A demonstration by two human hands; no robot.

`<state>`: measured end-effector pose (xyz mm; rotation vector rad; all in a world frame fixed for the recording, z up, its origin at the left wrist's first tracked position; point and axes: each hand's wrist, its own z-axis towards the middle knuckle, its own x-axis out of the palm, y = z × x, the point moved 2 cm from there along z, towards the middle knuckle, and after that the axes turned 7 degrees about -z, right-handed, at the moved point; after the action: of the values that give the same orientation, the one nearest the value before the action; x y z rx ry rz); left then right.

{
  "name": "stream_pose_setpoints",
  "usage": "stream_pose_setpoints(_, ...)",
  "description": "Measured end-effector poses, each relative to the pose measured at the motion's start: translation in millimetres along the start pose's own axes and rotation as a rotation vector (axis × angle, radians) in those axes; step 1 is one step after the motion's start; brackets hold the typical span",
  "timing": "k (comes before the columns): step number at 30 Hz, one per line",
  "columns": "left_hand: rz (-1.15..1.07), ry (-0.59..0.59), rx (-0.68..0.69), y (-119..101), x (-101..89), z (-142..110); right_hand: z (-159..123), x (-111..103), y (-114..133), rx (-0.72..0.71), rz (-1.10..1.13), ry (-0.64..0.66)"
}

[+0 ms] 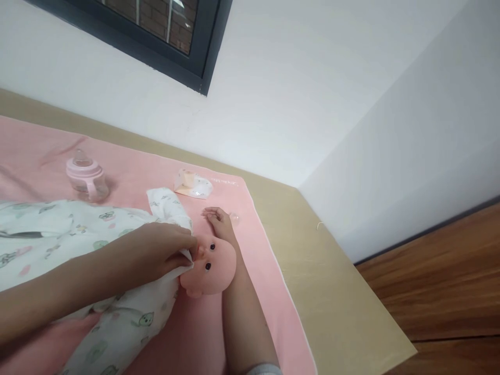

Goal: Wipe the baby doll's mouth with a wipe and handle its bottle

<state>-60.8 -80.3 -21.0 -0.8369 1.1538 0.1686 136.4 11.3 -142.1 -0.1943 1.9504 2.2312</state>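
A baby doll [219,265] lies with its bare head to the right, its body covered by a white baby garment [113,229] with green and pink prints. My left hand [167,249] reaches across from the left and pinches the garment's edge just by the doll's mouth and chin. From below, my right forearm passes beside and partly behind the doll's head. My right hand [219,220] rests past the head on the pink mat [199,338], its fingers loosely stretched and empty.
A pink-lidded baby bottle [86,179] stands at the left. A small printed packet [193,184] lies behind my right hand, with a small clear object [234,217] beside it. The wooden tabletop [312,271] meets white walls; a dark window frame [195,67] is above.
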Motion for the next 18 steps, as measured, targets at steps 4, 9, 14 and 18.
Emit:
stream_pose_setpoints(4, 0.007, 0.031, -0.025, 0.3, 0.2, 1.4, 0.4, -0.3, 2.0, 0.010, -0.003, -0.005)
stream_pose_setpoints(9, 0.110, -0.018, 0.004, 5.9, 0.3, 0.4, 0.1, 0.2, 2.7, 0.002, 0.019, -0.008)
stream_pose_setpoints(14, 0.206, 0.026, -0.077, 6.6, -3.2, 2.4, 0.3, 0.5, 2.0, 0.000, 0.028, 0.000)
stream_pose_setpoints(18, 0.253, 0.052, -0.109, 6.7, -5.1, 4.9, 0.9, 0.0, 1.4, 0.007, 0.004, 0.006)
